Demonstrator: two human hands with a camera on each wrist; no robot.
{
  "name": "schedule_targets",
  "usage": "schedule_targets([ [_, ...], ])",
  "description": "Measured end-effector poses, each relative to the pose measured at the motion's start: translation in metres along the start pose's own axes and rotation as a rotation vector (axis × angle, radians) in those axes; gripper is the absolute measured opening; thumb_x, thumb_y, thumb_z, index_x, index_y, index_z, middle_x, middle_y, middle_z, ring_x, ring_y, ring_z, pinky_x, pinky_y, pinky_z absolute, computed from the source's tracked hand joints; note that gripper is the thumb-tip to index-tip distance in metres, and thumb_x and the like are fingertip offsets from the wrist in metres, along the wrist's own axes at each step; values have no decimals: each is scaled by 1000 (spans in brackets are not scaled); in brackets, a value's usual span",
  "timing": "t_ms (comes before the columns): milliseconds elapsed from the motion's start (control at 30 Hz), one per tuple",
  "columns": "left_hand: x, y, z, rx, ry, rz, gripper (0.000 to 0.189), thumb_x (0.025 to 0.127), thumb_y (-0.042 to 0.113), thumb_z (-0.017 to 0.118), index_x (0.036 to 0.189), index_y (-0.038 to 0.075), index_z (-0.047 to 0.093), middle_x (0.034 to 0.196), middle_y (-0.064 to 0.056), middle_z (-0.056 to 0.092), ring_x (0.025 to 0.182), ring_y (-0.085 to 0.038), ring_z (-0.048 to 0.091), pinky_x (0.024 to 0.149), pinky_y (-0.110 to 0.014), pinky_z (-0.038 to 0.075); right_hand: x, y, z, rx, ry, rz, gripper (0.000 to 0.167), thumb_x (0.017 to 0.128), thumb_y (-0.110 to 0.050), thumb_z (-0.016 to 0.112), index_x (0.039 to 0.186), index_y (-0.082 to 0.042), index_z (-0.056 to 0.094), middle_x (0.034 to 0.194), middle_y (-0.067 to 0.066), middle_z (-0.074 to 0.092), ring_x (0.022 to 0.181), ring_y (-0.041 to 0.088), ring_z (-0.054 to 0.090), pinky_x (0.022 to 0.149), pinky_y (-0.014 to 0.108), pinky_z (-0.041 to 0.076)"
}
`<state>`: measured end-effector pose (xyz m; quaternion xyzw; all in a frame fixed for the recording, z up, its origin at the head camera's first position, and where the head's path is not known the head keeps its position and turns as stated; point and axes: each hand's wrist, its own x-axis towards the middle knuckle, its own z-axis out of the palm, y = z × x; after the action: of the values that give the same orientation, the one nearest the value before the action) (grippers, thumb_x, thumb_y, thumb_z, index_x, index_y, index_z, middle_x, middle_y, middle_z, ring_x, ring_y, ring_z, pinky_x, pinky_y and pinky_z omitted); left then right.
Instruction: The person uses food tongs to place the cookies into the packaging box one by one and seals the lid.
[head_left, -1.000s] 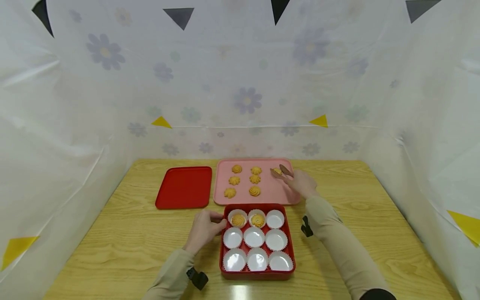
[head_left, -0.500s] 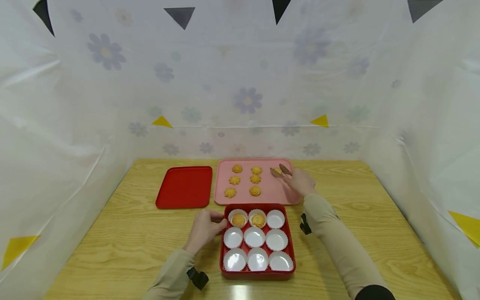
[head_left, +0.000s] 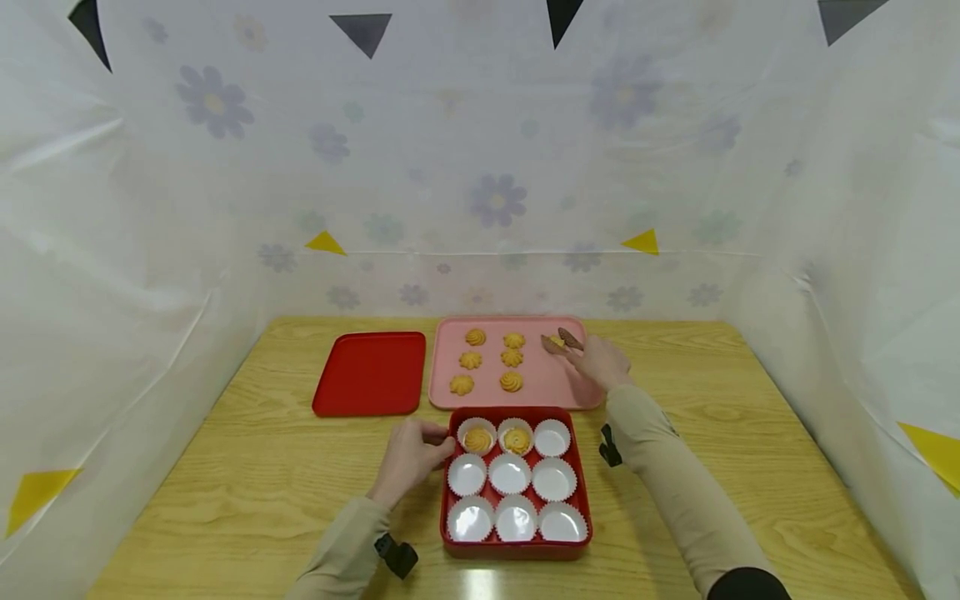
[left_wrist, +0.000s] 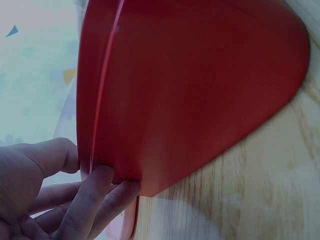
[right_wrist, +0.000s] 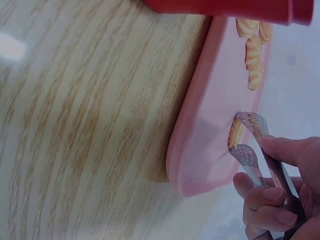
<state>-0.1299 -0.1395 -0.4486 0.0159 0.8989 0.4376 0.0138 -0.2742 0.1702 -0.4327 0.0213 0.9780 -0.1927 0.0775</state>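
Note:
In the head view my left hand (head_left: 408, 457) rests its fingers on the outside of the red box (head_left: 517, 551) near its far left corner. In the left wrist view, fingertips (left_wrist: 102, 175) touch the box's wall and rim. White paper cups (head_left: 510, 475) fill the box in rows; two far cups hold piped cookies (head_left: 477, 440). My right hand (head_left: 604, 363) holds metal tongs (right_wrist: 248, 156) with perforated heads. Those heads stand on either side of a cookie (right_wrist: 235, 132) lying at the right of the pink tray (head_left: 555, 392). Whether they both press it, I cannot tell.
Several other cookies (head_left: 512, 357) lie in two columns on the pink tray. To its left is a flat red tray or lid (head_left: 371, 375). All of it stands on a wooden table (head_left: 262, 492), with white flowered sheeting (head_left: 498, 200) behind and at the sides.
My right forearm has shifted very slightly to the left. The tongs stay around the same cookie, and my left hand keeps its place on the box.

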Motion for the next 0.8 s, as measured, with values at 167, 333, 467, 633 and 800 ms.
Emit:
schedule_targets([
  [167, 0, 0, 0, 5, 3, 6, 16, 82, 8, 75, 96, 1, 80, 93, -11, 79, 82, -16, 68, 69, -27, 55, 1, 1, 1, 4, 1, -3, 40, 101, -40, 56, 104, 0, 63, 86, 18, 65, 66, 25, 55, 54, 33, 38],
  [333, 1, -1, 0, 24, 6, 18, 17, 82, 9, 75, 96, 2, 80, 92, -10, 79, 86, -18, 69, 74, -31, 56, 1, 1, 0, 12, -3, -1, 38, 102, -38, 55, 101, -1, 61, 88, 18, 64, 70, 26, 57, 56, 34, 40],
  [467, 1, -1, 0, 29, 6, 12, 16, 82, 10, 75, 96, 2, 80, 92, -10, 79, 87, -19, 68, 75, -32, 56, 1, 2, -1, 14, -19, 4, 35, 102, -37, 54, 97, -3, 59, 83, 14, 60, 68, 24, 54, 56, 34, 39],
  [633, 1, -1, 0, 30, 8, 13, 16, 82, 10, 76, 95, 3, 80, 91, -9, 79, 86, -18, 68, 74, -31, 56, 0, 2, -2, 28, -36, 23, 33, 102, -36, 55, 87, -7, 55, 73, 7, 50, 64, 21, 50, 55, 32, 35],
  [800, 1, -1, 0, 30, 6, 13, 17, 82, 10, 75, 96, 2, 80, 92, -10, 79, 85, -17, 68, 74, -31, 55, -3, 3, -3, 42, -21, 20, 34, 101, -39, 56, 88, -7, 56, 74, 7, 52, 66, 21, 50, 55, 32, 35],
])
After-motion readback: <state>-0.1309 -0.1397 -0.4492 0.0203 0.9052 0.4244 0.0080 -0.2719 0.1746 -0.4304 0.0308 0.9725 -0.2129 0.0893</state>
